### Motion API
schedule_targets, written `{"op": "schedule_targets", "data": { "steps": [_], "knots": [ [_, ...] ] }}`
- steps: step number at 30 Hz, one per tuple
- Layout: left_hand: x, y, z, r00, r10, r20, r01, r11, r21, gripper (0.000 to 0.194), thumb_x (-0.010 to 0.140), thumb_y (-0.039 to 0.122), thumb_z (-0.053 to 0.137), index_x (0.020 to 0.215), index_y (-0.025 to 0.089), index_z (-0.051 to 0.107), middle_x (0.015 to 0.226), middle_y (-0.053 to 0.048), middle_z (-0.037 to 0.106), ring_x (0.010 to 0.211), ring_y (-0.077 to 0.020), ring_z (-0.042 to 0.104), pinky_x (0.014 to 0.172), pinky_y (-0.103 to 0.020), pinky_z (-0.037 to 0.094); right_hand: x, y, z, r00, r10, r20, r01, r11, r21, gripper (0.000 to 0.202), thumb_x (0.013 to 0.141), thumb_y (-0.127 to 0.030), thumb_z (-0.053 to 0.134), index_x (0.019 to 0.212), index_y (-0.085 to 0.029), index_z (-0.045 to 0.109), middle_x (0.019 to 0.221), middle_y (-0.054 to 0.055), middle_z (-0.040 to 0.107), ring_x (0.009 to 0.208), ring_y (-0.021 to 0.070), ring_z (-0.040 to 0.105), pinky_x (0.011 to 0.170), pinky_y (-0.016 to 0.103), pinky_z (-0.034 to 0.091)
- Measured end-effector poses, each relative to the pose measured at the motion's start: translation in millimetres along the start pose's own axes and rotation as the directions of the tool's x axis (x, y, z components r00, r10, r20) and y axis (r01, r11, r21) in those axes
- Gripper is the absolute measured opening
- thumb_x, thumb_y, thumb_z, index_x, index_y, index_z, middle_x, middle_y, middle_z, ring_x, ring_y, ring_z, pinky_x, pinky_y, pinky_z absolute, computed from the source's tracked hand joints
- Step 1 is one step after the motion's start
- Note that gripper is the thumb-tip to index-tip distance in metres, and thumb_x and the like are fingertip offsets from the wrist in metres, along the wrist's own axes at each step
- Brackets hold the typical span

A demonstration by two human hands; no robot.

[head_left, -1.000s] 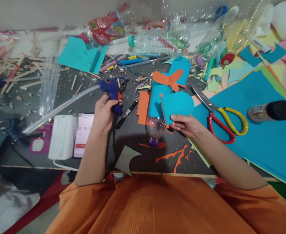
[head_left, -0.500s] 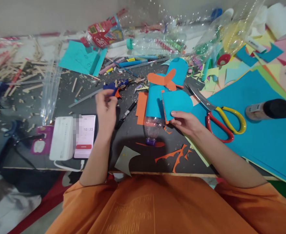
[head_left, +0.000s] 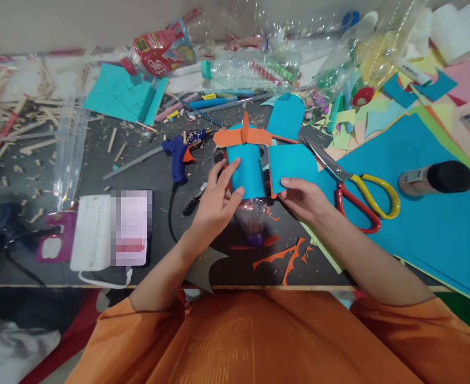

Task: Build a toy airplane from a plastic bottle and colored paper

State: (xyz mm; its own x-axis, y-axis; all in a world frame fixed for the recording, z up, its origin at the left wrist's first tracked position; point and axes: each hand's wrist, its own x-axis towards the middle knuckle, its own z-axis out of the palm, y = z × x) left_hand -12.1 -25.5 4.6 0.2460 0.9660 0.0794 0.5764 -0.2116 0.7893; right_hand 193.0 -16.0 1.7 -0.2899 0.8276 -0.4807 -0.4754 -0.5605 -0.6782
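Note:
A plastic bottle [head_left: 253, 216] wrapped in blue paper lies in front of me, its purple cap toward me. My left hand [head_left: 215, 201] grips its left side, thumb and forefinger on the blue wrap. An orange paper propeller [head_left: 243, 137] sits at the far end of the bottle. Between thumb and fingers, my right hand [head_left: 304, 197] pinches a blue paper piece [head_left: 293, 165] with a rounded outer side and an orange strip along its left edge. This piece stands just right of the bottle. Behind it lies another rounded blue paper piece [head_left: 286, 116].
Scissors [head_left: 358, 197] with red and yellow handles lie at right, near a black-capped bottle [head_left: 438, 178]. A blue glue gun [head_left: 181, 152] rests at left, beyond a phone [head_left: 133, 229] and a white power bank [head_left: 93, 232]. Orange scraps [head_left: 286, 256] lie near the table edge.
My left hand has come from beside the glue gun rightward onto the bottle. The bottle has turned, its left orange paper now mostly hidden, and the propeller's blades sit differently. My right hand keeps its pinch.

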Motion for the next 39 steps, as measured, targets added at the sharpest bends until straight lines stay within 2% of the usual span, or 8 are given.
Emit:
{"op": "schedule_targets", "data": {
  "steps": [4,9,13,17,21,23,26,39],
  "knots": [
    [-1.8,-3.8,-1.8,0.999,0.022,-0.038,-0.019,0.997,0.071,0.060,0.086,0.062,0.047,0.136,0.028,0.046,0.146,-0.013,0.038,0.123,-0.0303,0.050,0.085,-0.033,0.051,-1.7,0.2,1.7,0.999,0.039,0.012,-0.039,0.998,-0.047,0.019,0.052,-0.030,0.077,0.054,-0.020,0.061,0.056,-0.003,0.057,0.053,0.0101,0.052,0.057,0.027,0.048],
    [-2.1,-3.5,-1.9,1.000,-0.007,0.000,0.006,0.993,0.118,0.063,0.088,0.066,0.038,0.141,0.032,0.040,0.152,-0.012,0.030,0.122,-0.0296,0.051,0.093,-0.040,0.048,-3.9,-1.3,0.5,0.989,0.000,-0.148,-0.022,0.989,-0.149,0.024,0.048,-0.032,0.075,0.042,-0.021,0.054,0.044,-0.003,0.048,0.049,0.0109,0.048,0.058,0.029,0.045],
    [-1.9,-3.4,-0.4,1.000,-0.005,0.014,0.004,0.992,0.125,0.065,0.088,0.067,0.036,0.143,0.032,0.039,0.154,-0.011,0.028,0.138,-0.0348,0.034,0.103,-0.044,0.042,-4.9,0.8,2.5,0.979,-0.034,-0.201,-0.003,0.983,-0.181,0.024,0.047,-0.033,0.074,0.039,-0.022,0.054,0.043,-0.003,0.047,0.048,0.0115,0.047,0.060,0.031,0.045],
    [-2.4,-3.0,-0.4,0.996,0.030,0.083,-0.038,0.995,0.092,0.070,0.087,0.068,0.037,0.147,0.032,0.032,0.157,-0.012,0.021,0.140,-0.0367,0.031,0.098,-0.042,0.046,-5.5,6.9,3.7,0.961,-0.097,-0.258,0.049,0.981,-0.189,0.020,0.050,-0.033,0.074,0.042,-0.022,0.059,0.047,-0.002,0.053,0.052,0.0129,0.051,0.061,0.032,0.046],
    [-4.0,-0.8,-0.8,0.987,0.024,0.157,-0.029,0.999,0.030,0.071,0.087,0.066,0.041,0.150,0.038,0.020,0.160,-0.012,0.013,0.100,-0.0238,0.062,0.074,-0.033,0.055,-6.9,11.6,2.3,0.953,-0.176,-0.248,0.117,0.965,-0.234,0.021,0.057,-0.033,0.073,0.045,-0.021,0.060,0.052,0.000,0.058,0.054,0.0136,0.054,0.061,0.032,0.047],
    [-4.8,0.0,-0.8,0.986,0.016,0.168,-0.018,1.000,0.010,0.070,0.087,0.064,0.043,0.149,0.042,0.019,0.160,-0.012,0.011,0.075,-0.0120,0.060,0.062,-0.029,0.054,-7.2,12.5,1.4,0.951,-0.202,-0.233,0.142,0.958,-0.251,0.021,0.061,-0.032,0.073,0.046,-0.021,0.061,0.053,0.000,0.059,0.055,0.0139,0.056,0.061,0.032,0.047],
    [-5.2,-0.1,-0.8,0.986,0.027,0.162,-0.028,1.000,0.002,0.070,0.087,0.064,0.044,0.149,0.043,0.019,0.160,-0.011,0.011,0.063,-0.0058,0.052,0.058,-0.028,0.052,-6.9,12.9,0.1,0.947,-0.229,-0.227,0.167,0.951,-0.262,0.022,0.062,-0.031,0.073,0.046,-0.022,0.061,0.052,0.000,0.059,0.055,0.0136,0.056,0.061,0.031,0.048],
    [-3.5,0.5,-2.7,0.981,0.029,0.194,-0.035,0.999,0.028,0.073,0.086,0.067,0.042,0.150,0.041,0.018,0.161,-0.009,0.011,0.108,-0.0289,0.059,0.072,-0.033,0.053,-6.1,13.1,-3.1,0.947,-0.232,-0.223,0.174,0.953,-0.250,0.020,0.063,-0.028,0.074,0.046,-0.022,0.065,0.052,0.000,0.061,0.056,0.0133,0.059,0.062,0.029,0.051]
  ]
}}
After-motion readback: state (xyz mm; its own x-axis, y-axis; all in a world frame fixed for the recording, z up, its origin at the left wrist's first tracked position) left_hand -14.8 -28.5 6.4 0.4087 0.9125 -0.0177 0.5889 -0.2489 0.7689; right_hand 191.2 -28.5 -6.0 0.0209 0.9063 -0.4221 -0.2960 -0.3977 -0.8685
